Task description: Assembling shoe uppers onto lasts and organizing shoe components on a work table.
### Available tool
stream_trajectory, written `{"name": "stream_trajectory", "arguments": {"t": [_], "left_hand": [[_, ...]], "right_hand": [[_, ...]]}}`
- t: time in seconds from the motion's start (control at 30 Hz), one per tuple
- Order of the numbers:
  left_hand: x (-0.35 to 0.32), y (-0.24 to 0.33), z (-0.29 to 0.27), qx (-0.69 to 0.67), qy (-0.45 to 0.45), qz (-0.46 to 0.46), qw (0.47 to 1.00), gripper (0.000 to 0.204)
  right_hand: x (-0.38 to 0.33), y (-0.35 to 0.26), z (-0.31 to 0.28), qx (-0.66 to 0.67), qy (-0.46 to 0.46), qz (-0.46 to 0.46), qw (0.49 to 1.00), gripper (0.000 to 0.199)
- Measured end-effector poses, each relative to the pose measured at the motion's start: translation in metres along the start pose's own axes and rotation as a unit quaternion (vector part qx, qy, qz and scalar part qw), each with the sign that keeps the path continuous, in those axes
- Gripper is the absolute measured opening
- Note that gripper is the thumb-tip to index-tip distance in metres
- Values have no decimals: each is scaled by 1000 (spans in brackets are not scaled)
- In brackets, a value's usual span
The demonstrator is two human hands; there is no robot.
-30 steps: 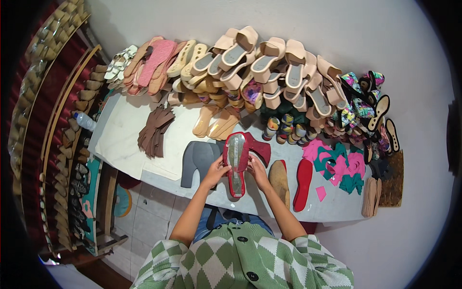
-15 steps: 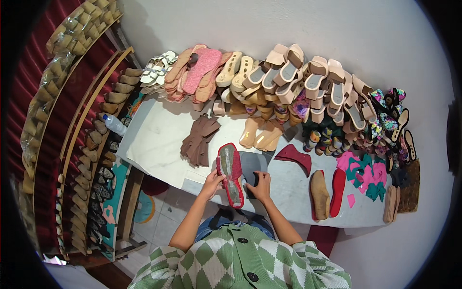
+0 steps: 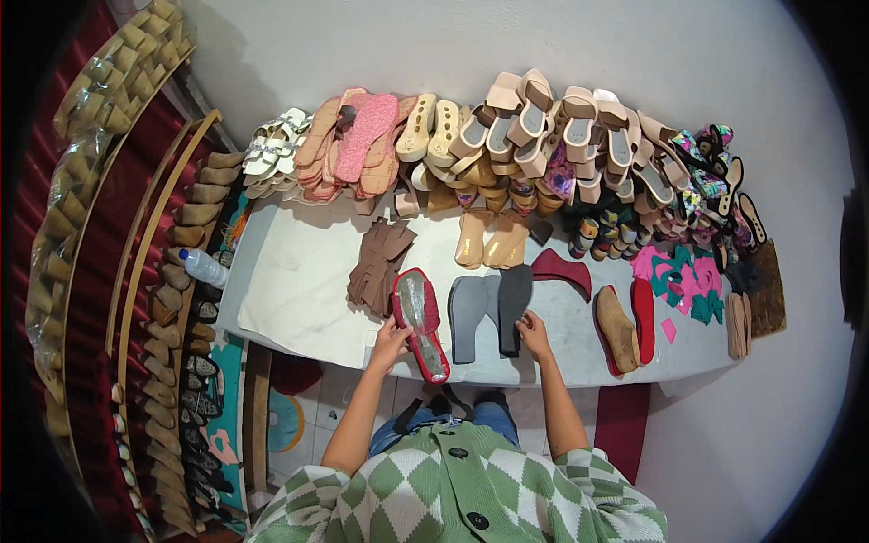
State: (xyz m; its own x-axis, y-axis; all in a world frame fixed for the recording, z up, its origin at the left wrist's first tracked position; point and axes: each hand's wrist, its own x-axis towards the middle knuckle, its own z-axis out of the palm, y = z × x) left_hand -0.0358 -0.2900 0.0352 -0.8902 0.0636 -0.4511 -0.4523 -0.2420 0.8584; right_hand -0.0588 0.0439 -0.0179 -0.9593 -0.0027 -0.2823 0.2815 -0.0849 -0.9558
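Note:
My left hand point(image 3: 389, 347) is closed on the side of a red slide sandal point(image 3: 418, 312), held at the table's front edge. Its insole looks grey, with a clear shiny strip along it. My right hand point(image 3: 533, 335) pinches the edge of a dark grey shoe sole point(image 3: 515, 303). Left of that lies a lighter grey sole point(image 3: 465, 321), with another grey piece partly hidden between the two. Behind the dark sole rests a curved maroon upper piece point(image 3: 563, 269). To the right are a wooden shoe last point(image 3: 617, 326) and a red sole point(image 3: 644, 321).
Brown strips point(image 3: 380, 262) lie piled behind my left hand, near tan insoles point(image 3: 487, 238). Beige sandals point(image 3: 579, 136) and pink soles point(image 3: 367, 136) line the wall. Pink and teal scraps point(image 3: 683, 281) lie right. A rack of shoe lasts point(image 3: 195, 214) and a plastic bottle point(image 3: 205, 268) stand left.
My right hand has moved right with the dark grey sole, now apart from the lighter one. The red sandal in my left hand has shifted slightly left, and the view has moved a little.

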Motion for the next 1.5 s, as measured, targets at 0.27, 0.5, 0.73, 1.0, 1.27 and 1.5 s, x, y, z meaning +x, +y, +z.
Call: {"name": "stream_trajectory", "arguments": {"t": [0.27, 0.5, 0.73, 1.0, 1.27, 1.5], "left_hand": [[8, 8, 10, 20, -49, -5, 999, 49], [10, -2, 3, 26, -44, 11, 999, 50], [5, 5, 9, 20, -52, 16, 998, 52], [3, -5, 0, 13, -50, 6, 999, 56], [9, 0, -1, 49, -70, -7, 996, 58], [11, 8, 1, 18, -100, 0, 995, 59]], "right_hand": [[-10, 60, -18, -92, 87, -35, 991, 33], [-27, 19, 31, -396, 209, -102, 888, 47], [-35, 1, 83, -489, 162, -106, 850, 56], [-30, 7, 71, -504, 258, -100, 818, 56], [-24, 22, 36, -406, 234, -109, 877, 54], [-20, 19, 14, -66, 147, -43, 986, 48]]}}
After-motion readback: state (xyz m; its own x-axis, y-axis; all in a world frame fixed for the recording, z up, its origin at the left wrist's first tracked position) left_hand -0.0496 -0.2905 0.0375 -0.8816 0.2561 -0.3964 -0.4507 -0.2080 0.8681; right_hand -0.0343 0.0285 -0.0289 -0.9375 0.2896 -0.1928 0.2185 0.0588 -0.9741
